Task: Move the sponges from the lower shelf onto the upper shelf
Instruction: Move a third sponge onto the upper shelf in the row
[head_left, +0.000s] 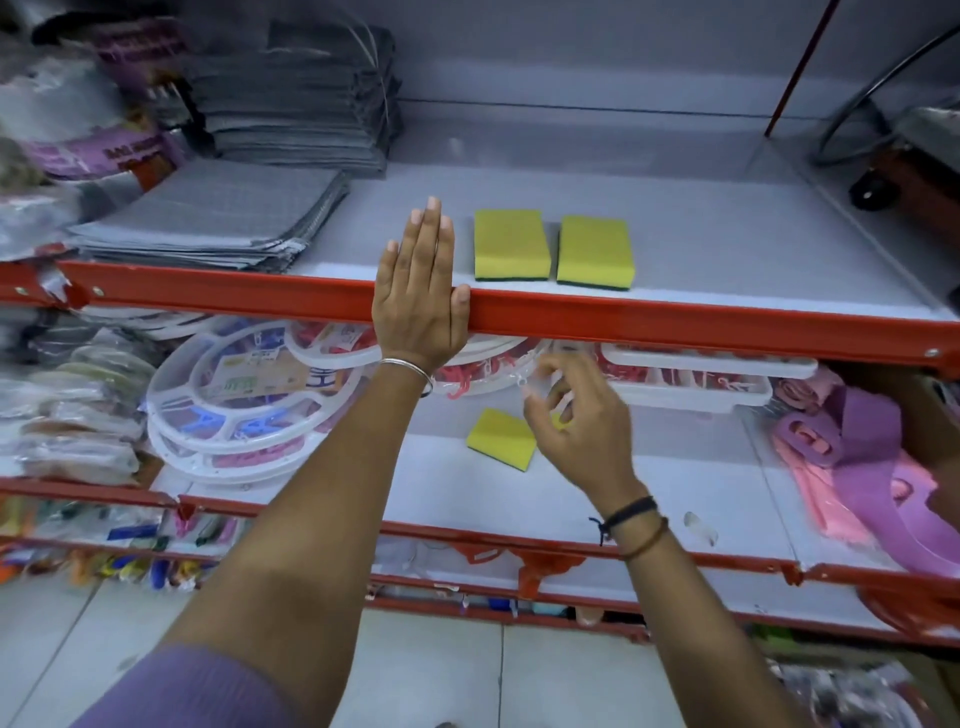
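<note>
The right hand (576, 421) is hovering with fingers spread, empty, just over the last sponge (501, 438) on the lower shelf (675, 499), likely to pick it up. The left hand (421, 291) is lying flat and empty on the upper shelf (727, 249), probably bracing, beside two sponges (553, 249).

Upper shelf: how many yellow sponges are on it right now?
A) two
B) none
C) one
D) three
A: two yellow sponges lie side by side on the upper shelf, just right of the flat left hand, while one sponge is on the lower shelf by the right hand.
</note>
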